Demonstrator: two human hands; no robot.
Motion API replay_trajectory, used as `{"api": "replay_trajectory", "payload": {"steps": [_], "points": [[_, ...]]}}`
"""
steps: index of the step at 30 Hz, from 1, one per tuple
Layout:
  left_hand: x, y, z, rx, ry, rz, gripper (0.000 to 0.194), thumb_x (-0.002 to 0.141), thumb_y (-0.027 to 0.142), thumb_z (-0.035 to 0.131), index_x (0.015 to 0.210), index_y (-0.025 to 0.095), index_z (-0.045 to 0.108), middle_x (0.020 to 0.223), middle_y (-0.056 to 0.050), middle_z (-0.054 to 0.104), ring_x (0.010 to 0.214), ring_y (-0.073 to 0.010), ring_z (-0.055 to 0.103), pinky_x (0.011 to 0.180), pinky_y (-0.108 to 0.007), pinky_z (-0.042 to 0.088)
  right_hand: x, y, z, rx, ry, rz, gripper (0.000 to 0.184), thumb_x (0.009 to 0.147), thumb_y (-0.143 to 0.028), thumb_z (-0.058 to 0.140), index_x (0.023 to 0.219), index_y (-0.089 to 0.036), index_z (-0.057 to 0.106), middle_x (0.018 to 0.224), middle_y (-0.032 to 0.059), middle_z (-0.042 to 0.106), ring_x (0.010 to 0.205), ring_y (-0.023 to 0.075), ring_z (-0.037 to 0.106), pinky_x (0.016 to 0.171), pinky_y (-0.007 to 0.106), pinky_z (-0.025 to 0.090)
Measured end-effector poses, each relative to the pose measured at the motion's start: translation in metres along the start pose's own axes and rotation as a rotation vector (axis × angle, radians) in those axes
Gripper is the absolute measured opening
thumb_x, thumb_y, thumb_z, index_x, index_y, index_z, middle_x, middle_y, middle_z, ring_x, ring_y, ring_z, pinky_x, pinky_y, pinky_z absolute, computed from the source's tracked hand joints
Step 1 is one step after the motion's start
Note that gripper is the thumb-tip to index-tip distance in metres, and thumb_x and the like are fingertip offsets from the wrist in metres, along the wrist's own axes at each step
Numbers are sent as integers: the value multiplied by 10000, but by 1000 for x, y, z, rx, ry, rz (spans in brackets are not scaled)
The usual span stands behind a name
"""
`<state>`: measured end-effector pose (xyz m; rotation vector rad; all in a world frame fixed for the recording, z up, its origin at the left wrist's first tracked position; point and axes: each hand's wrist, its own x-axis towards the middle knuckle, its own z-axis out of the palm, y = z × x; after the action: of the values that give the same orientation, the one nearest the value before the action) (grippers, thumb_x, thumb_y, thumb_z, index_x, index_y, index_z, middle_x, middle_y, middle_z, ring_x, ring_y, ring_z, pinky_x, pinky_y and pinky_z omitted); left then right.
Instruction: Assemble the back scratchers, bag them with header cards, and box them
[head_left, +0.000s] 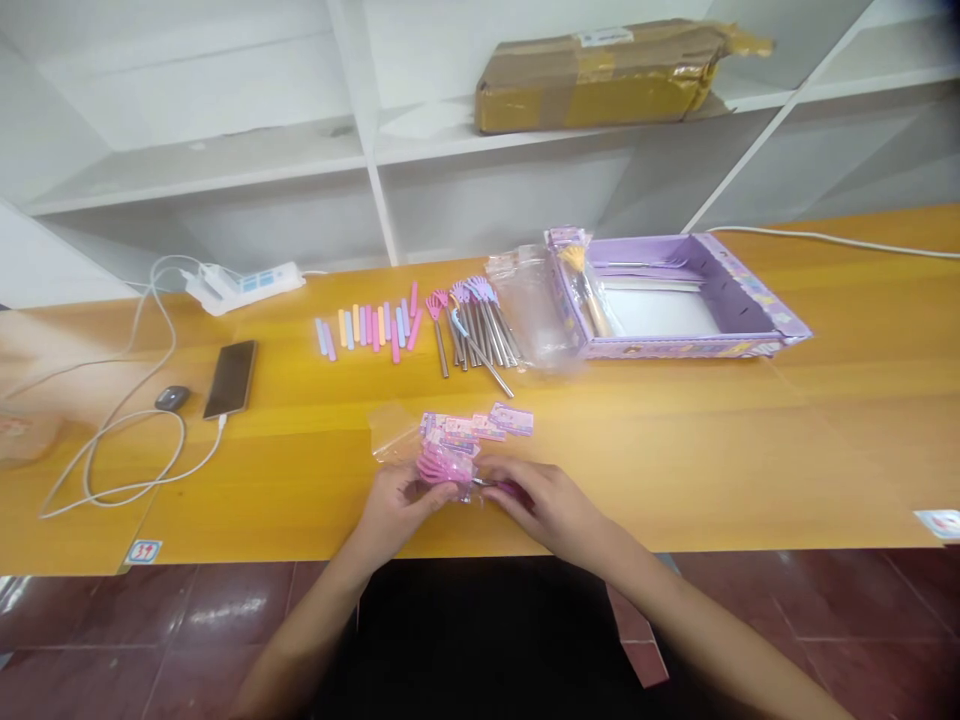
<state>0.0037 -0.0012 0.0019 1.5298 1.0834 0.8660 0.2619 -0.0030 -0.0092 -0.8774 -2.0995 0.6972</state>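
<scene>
Close to the table's front edge, a pink hand-shaped back scratcher point(444, 464) lies between my hands, its claw end covered by clear plastic. My left hand point(405, 505) pinches the bagged claw end. Fingers of my right hand point(536, 500) are closed on the other end, where a short bit of metal rod shows; they hide most of the handle. Just beyond lie small printed cards point(512, 418), pink and purple, partly overlapping. An empty-looking clear bag point(394, 432) is at their left. Farther back sits a pile of back scratchers point(480, 325) with metal rods and pink, blue or purple heads.
Coloured handle sleeves point(375, 328) lie left of the pile. Clear bags point(525, 305) rest beside a purple box point(675, 345) holding a bagged yellow back scratcher point(581, 280). At left are a phone point(230, 380), cables and a power strip point(251, 285). A taped carton point(600, 80) occupies the shelf.
</scene>
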Motion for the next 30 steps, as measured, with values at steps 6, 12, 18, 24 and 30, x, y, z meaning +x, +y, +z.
{"api": "replay_trajectory", "payload": {"steps": [6,12,18,24,30], "points": [[0,1,2,-56,44,-20,395,967,520,785,1169,184,834,1172,-115,857,1106,-296,798,1029,-409,616,-4,1,14,0,26,29,541,1146,-377,579,1636,-249,389,1000,33,817,760,159,764,713,265,613],[-2,-6,-1,-225,343,5,332,916,495,861,964,168,831,911,-71,838,830,-211,776,828,-308,628,0,-7,4,56,-68,139,471,1141,-436,575,1551,-222,493,974,35,790,767,160,738,716,265,580],[0,-18,-4,-446,748,74,431,804,585,934,825,178,792,791,-33,797,730,-166,748,781,-285,637,7,-14,-23,36,-234,243,340,1175,-420,479,1041,-220,719,921,35,778,792,174,725,713,269,519],[-2,-12,-2,-258,483,-19,359,815,513,935,832,168,838,813,-77,826,771,-227,782,776,-327,653,7,-14,-14,100,-191,221,362,1169,-454,494,1089,-215,756,959,49,800,852,190,745,791,281,532],[-2,2,2,-184,244,-63,352,887,521,868,869,170,864,789,-80,827,738,-232,788,744,-321,656,8,-20,-3,218,-210,281,356,1159,-479,518,1140,-218,759,1027,48,799,884,178,733,820,279,527]]}}
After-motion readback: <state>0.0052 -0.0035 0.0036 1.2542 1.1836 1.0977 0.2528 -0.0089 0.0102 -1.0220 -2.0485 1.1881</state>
